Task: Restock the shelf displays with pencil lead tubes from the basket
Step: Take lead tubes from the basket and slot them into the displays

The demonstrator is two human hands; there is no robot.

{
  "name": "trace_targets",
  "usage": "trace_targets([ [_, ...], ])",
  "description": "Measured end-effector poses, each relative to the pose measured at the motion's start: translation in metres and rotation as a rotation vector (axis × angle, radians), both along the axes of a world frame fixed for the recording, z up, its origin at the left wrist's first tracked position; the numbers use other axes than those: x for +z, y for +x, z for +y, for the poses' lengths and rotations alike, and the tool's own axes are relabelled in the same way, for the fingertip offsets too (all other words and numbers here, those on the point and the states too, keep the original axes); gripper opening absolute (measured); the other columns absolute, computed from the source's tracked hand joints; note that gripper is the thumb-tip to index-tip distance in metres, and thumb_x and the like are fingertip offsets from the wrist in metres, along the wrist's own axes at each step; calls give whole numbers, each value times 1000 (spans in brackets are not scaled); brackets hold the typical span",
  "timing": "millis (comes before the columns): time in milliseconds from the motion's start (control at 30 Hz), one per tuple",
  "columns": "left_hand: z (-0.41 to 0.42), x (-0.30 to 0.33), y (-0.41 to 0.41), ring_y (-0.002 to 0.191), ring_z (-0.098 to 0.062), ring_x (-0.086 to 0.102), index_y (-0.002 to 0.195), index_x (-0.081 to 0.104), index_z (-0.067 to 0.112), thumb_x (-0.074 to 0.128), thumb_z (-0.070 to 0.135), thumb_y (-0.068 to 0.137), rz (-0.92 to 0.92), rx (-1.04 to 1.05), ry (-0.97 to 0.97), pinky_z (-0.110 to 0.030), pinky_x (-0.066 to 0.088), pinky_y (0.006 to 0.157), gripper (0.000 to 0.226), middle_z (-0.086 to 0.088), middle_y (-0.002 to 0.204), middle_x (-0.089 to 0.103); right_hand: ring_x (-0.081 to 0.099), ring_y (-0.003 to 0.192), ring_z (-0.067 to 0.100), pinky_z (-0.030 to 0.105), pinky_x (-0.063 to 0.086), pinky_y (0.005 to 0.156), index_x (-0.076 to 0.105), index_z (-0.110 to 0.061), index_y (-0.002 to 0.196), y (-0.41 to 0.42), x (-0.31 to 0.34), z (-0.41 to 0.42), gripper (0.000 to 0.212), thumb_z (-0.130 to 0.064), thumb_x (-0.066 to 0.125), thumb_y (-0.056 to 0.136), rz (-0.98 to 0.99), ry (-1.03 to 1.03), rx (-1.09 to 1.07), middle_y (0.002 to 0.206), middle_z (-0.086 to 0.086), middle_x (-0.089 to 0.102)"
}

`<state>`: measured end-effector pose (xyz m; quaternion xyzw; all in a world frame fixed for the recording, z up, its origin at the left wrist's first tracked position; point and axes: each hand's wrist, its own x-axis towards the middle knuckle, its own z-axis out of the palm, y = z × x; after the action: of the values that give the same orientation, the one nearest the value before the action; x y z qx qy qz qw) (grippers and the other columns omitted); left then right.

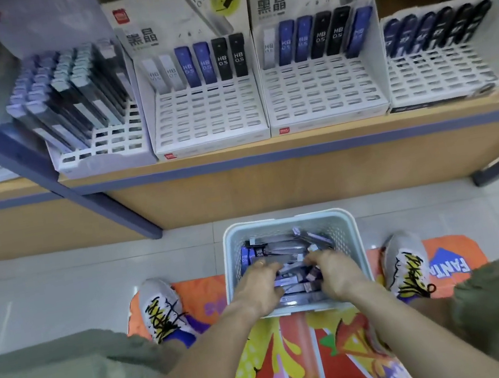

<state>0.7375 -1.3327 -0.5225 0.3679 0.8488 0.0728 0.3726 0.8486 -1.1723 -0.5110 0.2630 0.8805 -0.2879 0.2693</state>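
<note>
On the floor in front of the shelf [268, 148] sits a pale plastic basket [286, 223], between the person's two patterned sneakers, its near end on a bright orange mat [313, 355]. Pencil lead tubes [287, 248] lie heaped loose inside it, mostly grey and purple, a couple of blue and black ones marked HB 0.5 at the left side. Both hands are down in the basket on the pile. Left hand [259, 288] palm down, fingers bent into the tubes; right hand [336, 273] likewise, fingers curled over the heap toward the middle. Motion blur here, so cannot tell whether either grip has closed on a tube or just rests on the pile. Hands near each other, not touching. Up on the shelf, four display boxes side by side. Leftmost display [96, 141] is tilted, about half full of grey-blue tubes packed at the back left. Second display [207, 114] has one back row only: two white, two blue, two black tubes, upright, front slots bare. Third display [324, 92] just beside it, also one back row: a white, blues and blacks. Rightmost display [445, 72] is darker at its base, back row of dark blue and black tubes leaning. Olive trouser legs at both lower corners.
</note>
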Motion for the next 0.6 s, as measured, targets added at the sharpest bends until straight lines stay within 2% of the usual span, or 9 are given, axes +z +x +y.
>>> trace_targets([
  [67,3,-7,3,136,-28,46,151,44,24,66,31,96,19,7,43,-38,41,113,60,-8,147,48,66,107,26,31,54,88,66,-27,122,3,-6,2,43,-9,68,83,20,9,-24,116,2,70],
  [133,8,-11,6,134,-27,47,150,46,26,62,35,98,55,20,97,-39,44,109,55,-5,143,49,67,103,29,34,54,84,68,-24,115,3,-11,4,35,-12,70,82,134,40,-150,115,5,69],
  [233,22,-14,8,131,-25,50,146,49,21,61,34,99,50,129,148,-39,44,108,50,-4,140,53,63,106,35,37,51,86,64,-13,119,-4,-15,14,35,-10,69,85,287,131,-295,120,12,64],
  [333,40,-22,6,128,-23,56,147,49,16,67,32,96,-97,364,181,-37,46,108,57,-5,142,58,58,119,35,37,47,96,57,-8,131,-16,-19,25,46,-16,72,88,234,143,-256,130,15,59],
  [400,53,-26,5,126,-21,59,148,48,16,72,29,94,-227,519,209,-38,48,108,60,-3,143,58,56,122,34,36,45,100,54,-8,130,-23,-25,32,49,-16,73,86,156,118,-231,131,17,58],
  [500,71,-34,7,125,-21,58,148,46,15,74,21,93,-392,691,229,-41,46,110,63,-2,143,56,57,121,34,35,46,99,53,-7,127,-29,-34,36,47,-17,72,86,88,70,-208,130,19,60],
  [600,86,-44,11,120,-21,61,139,50,11,76,15,91,-550,894,273,-40,48,109,54,-1,132,62,59,117,36,37,48,97,57,-7,123,-31,-41,37,42,-21,69,86,93,33,-219,127,20,60],
])
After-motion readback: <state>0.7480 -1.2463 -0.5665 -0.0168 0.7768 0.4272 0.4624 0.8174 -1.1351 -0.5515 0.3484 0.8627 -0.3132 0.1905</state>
